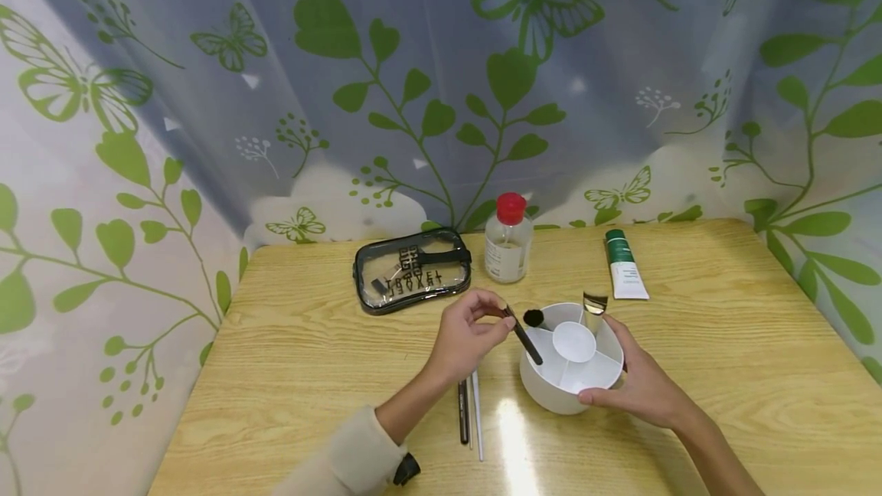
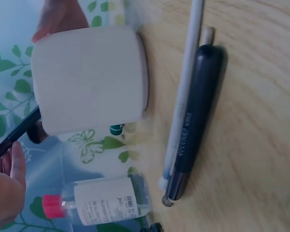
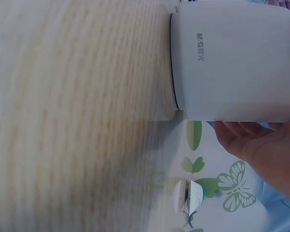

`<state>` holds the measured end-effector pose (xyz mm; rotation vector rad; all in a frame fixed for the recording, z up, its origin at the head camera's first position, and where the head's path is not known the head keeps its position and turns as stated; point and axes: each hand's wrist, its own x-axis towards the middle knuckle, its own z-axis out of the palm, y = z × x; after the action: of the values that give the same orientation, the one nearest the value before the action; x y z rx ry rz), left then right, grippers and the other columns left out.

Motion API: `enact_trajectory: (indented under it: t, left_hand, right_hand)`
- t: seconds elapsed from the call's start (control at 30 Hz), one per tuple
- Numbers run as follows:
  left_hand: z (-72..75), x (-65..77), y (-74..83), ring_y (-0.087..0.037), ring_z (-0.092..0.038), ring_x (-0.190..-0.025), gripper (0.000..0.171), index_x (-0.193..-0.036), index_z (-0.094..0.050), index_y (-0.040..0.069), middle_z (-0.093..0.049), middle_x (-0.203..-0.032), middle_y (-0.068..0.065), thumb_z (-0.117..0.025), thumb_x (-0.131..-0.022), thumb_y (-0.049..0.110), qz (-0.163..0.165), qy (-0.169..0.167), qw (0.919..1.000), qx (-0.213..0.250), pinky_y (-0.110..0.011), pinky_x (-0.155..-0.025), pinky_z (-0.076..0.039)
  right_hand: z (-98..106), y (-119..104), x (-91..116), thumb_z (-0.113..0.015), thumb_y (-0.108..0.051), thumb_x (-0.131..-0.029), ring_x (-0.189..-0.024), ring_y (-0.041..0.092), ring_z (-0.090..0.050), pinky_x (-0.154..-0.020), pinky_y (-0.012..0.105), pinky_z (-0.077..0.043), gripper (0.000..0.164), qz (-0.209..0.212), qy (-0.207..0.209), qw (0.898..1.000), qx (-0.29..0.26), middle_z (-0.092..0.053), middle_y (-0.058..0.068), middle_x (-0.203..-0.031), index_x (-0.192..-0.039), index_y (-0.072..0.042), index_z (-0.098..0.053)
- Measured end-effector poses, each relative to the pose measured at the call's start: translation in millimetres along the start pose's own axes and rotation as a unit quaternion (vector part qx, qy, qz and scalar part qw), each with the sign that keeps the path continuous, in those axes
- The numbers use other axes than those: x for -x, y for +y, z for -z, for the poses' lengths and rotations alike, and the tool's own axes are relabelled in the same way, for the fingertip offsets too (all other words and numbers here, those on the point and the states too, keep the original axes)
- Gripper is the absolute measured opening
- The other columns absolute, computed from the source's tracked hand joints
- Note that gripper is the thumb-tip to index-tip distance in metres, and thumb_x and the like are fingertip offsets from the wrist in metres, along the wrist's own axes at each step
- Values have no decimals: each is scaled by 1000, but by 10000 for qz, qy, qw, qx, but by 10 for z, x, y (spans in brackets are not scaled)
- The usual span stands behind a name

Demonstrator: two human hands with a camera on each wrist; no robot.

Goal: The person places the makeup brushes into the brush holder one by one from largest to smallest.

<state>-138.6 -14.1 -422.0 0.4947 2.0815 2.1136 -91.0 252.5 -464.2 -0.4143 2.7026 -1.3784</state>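
Note:
My left hand (image 1: 472, 331) pinches a slim black makeup brush (image 1: 529, 344) near its upper end. The brush slants down, its lower end over the left compartment of a white round divided organizer (image 1: 558, 396). My right hand (image 1: 644, 377) grips the organizer's right side, thumb in front and fingers behind. A brush with black bristles (image 1: 534, 318) and a flat brush with a dark tip (image 1: 595, 305) stand in the organizer. On the table left of it lie a thick black-handled brush (image 2: 200, 111) and a thin white stick (image 2: 183, 92), with another slim stick partly hidden beside them.
A clear travel pouch with black edging (image 1: 406, 305) lies at the back left. Beside it stands a clear bottle with a red cap (image 1: 508, 247). A green and white tube (image 1: 625, 266) lies at the back right. A patterned curtain (image 1: 427, 98) hangs behind the wooden table (image 1: 289, 396).

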Motion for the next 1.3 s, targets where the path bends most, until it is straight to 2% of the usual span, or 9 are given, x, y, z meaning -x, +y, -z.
enact_trajectory:
  t: [0.13, 0.3, 0.53, 0.77, 1.0, 1.3]
  left_hand:
    - [-37, 25, -53, -26, -66, -92, 23, -104, -58, -7, -63, -102, -24, -66, -82, -2, 76, 3, 9997, -220, -24, -80, -56]
    - [-71, 39, -87, -27, -66, -92, 21, -100, -60, -6, -66, -98, -22, -68, -81, -2, 159, -20, 9988, -466, -22, -80, -56]
    - [-107, 47, -105, -30, -63, -91, 16, -96, -65, -4, -67, -94, -19, -68, -82, 2, 26, -183, 9922, -1232, -24, -74, -52]
    - [-169, 89, -203, -17, -57, -80, 13, -89, -71, 9, -65, -85, -7, -73, -81, 18, -205, -176, 9821, -1865, -17, -65, -45]
    - [-195, 115, -268, -9, -53, -76, 13, -88, -71, 10, -63, -82, -5, -72, -81, 21, -323, -110, 9805, -1936, -17, -64, -46]
    - [-174, 100, -275, -19, -58, -85, 17, -95, -69, 9, -66, -89, -7, -73, -81, 18, -219, -92, 9829, -1825, -17, -65, -47]
  right_hand:
    - [0, 1, 0, -85, -19, -66, -107, -8, -46, -86, 21, -46, 106, -1, 4, 10000, 0, -50, 18, -132, -147, -4, -18]
    - [-7, 14, -4, -85, -18, -65, -107, -8, -46, -86, 20, -45, 106, 9, 28, 10000, -19, -50, 17, -131, -147, -6, -19]
    - [-15, 18, -5, -85, -18, -65, -107, -8, -46, -86, 22, -46, 106, -13, 16, 10000, -78, -50, 16, -131, -147, -6, -19]
    - [-11, 9, -5, -84, -19, -66, -106, -6, -48, -85, 23, -46, 105, 17, 11, 10000, -35, -51, 15, -130, -147, -8, -19]
    - [-10, 7, -6, -84, -19, -66, -106, -6, -48, -85, 23, -46, 104, 77, 12, 10000, -20, -51, 14, -130, -148, -8, -19]
    - [-8, 7, -4, -84, -19, -67, -106, -6, -48, -85, 24, -46, 104, 50, -2, 10000, -37, -52, 15, -130, -148, -8, -19]
